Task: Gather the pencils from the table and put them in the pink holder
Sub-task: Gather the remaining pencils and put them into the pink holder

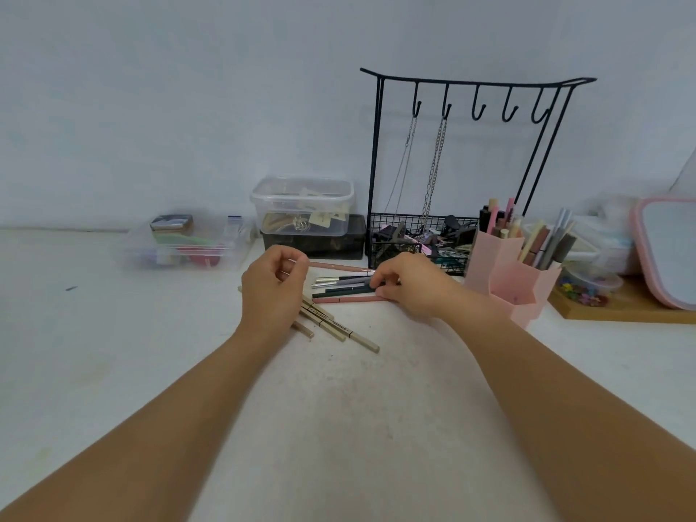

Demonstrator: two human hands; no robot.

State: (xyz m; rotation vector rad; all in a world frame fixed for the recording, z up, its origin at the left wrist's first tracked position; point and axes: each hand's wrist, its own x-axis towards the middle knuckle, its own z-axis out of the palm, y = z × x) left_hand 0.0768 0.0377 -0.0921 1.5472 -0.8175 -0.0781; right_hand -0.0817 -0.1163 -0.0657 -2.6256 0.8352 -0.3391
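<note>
Several pencils lie on the white table [339, 408] between my hands. A long pink pencil [339, 266] lies farthest back, and my left hand [275, 284] pinches its left end with curled fingers. A bundle of dark and grey pencils [339, 286] and a dusty-red pencil [346, 299] lie side by side. My right hand [410, 284] closes its fingers and thumb around their right ends. Beige pencils [331, 325] lie slanted below my left hand, partly hidden by it. The pink holder [504, 284] stands just right of my right hand, with several pencils upright in it.
A black wire rack [467, 163] with hooks, chains and a basket of clips stands behind the pencils. Clear plastic boxes [301, 209] sit at the back left. A pink-framed mirror [666, 250] and a wooden tray [617, 310] are at the right.
</note>
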